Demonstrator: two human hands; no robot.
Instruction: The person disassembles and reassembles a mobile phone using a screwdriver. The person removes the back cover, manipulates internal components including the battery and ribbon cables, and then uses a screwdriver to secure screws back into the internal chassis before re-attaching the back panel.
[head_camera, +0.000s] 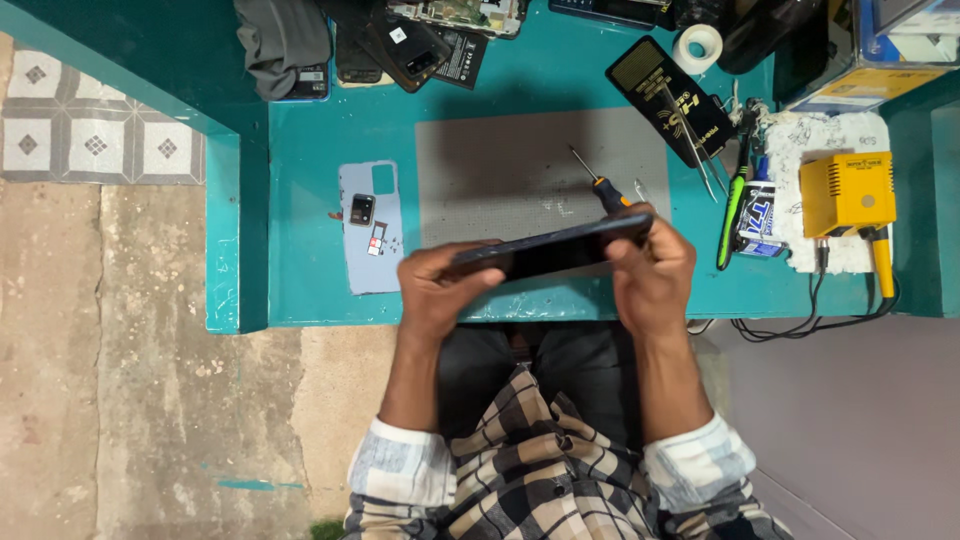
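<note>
You gripped the dark phone (548, 250) edge-on with both hands, your left hand (435, 290) clenched around its near end and your right hand (652, 272) around the far end, just above the front edge of the teal bench (300, 140). Its pale blue back cover (372, 228) already lay off to the left (small loose parts resting on it), so opening looked done and reassembly not. A screwdriver (598, 182) lay on the grey mat (500, 170); no container's contents showed clearly.

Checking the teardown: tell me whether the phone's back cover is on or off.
Off. The pale blue back cover lies flat on the teal bench, apart from the dark phone held in left hand and right hand.
</note>
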